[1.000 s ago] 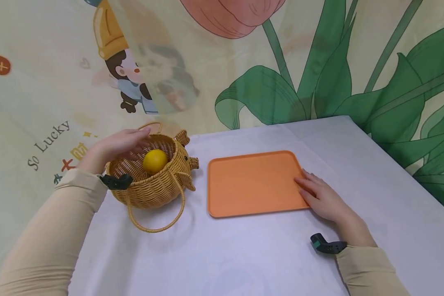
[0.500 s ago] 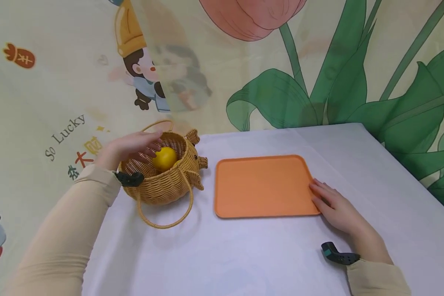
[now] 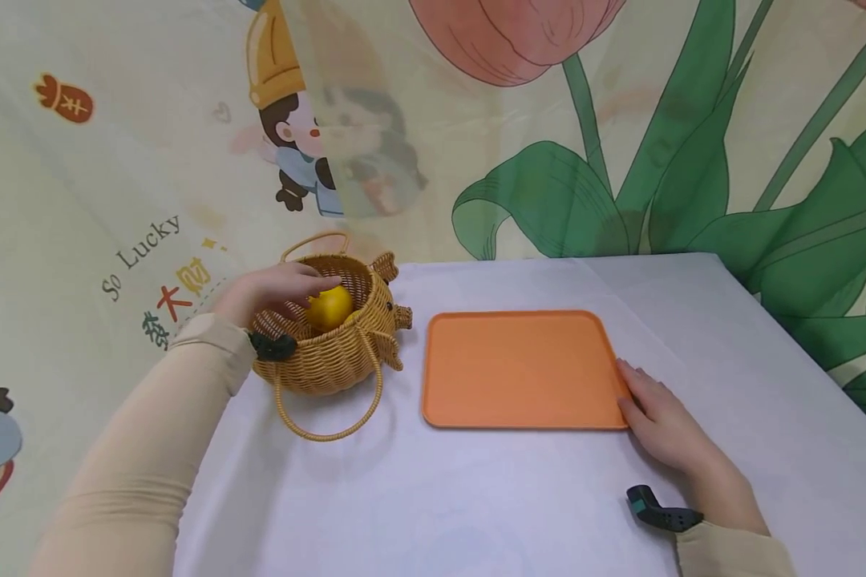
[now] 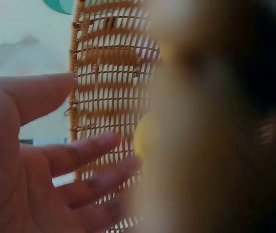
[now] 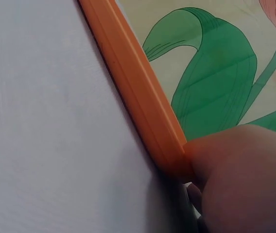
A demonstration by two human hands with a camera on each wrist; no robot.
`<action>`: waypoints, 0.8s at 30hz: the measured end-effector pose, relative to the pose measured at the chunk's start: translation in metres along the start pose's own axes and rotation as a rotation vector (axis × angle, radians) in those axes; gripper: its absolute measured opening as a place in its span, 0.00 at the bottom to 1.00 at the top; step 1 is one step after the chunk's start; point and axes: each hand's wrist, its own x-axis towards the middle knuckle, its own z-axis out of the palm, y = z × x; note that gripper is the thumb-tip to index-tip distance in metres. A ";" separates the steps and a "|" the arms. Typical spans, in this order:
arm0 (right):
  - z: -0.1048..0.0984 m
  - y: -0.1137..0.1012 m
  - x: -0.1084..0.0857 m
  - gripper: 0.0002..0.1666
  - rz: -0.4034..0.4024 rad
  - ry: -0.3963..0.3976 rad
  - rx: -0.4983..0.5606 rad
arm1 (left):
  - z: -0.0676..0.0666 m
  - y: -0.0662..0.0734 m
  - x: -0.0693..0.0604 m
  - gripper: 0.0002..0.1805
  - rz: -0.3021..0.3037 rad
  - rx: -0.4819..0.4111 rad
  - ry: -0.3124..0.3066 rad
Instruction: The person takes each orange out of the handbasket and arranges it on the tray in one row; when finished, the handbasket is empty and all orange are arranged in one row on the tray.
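Left hand (image 3: 277,288): hung palm-down over the open basket, fingers loose, thumb spread away. It had no grip on anything; whether a fingertip brushed the fruit, I couldn't tell.
Yellow fruit (image 3: 332,311): sat inside the wicker, just under those fingers. Another sliver of yellow showed beside it, too hidden to name.
Pig basket (image 3: 332,365): stood on the white tabletop (image 3: 476,497), left of the tray, snout pointing toward it. The near handle (image 3: 335,437) flopped outward, out of the way.
Orange tray (image 3: 520,369): lay flat, with nothing on it.
Right hand (image 3: 667,425): rested at the tray's right edge, thumb on the rim, fingers fairly straight rather than clenched. Decent steadying spot imo.
Fruit-grab tip: my guess was that fingers going deeper, with the thumb on the opposite side, beat pinching the top of something round.
Wrist camera (image 3: 273,346): sat close to the near rim, so a snag seemed possible; lifting straight up looked safest.
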 end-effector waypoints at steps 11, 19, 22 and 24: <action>0.002 0.003 -0.007 0.36 0.067 -0.012 -0.032 | -0.018 0.022 0.009 0.41 -0.113 0.033 -0.078; 0.004 0.002 -0.008 0.36 0.083 -0.016 -0.017 | -0.016 0.010 0.022 0.42 -0.158 0.047 -0.107; 0.001 -0.001 -0.004 0.37 0.091 -0.021 -0.012 | -0.020 0.004 0.022 0.42 -0.165 0.049 -0.111; -0.001 -0.002 -0.003 0.37 0.096 -0.026 -0.012 | -0.020 0.003 0.023 0.41 -0.173 0.038 -0.123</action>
